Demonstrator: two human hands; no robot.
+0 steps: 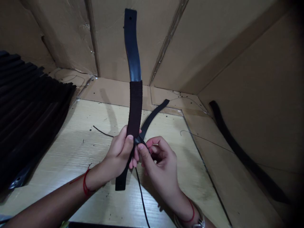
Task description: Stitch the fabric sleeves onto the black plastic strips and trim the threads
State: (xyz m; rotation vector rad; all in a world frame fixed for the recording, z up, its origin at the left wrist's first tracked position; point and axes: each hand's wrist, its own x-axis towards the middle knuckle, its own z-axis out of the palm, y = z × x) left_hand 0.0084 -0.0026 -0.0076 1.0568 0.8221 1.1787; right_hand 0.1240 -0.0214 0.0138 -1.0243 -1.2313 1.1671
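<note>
Left hand (121, 147) curls closed around a cord-wrapped black strip (136, 107) above the desk (71, 142); right hand (163, 161) pinches a dark strand (143, 142) beside it. If either grip slackens, the wrapping (135, 95) could loosen.

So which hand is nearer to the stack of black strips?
Left. The left hand holds the wrapped strip, to the right of the stack; the right hand is farther right.

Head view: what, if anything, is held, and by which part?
A black strip, held low on its wrapping by the left hand; any hold by the right hand is unclear.
</note>
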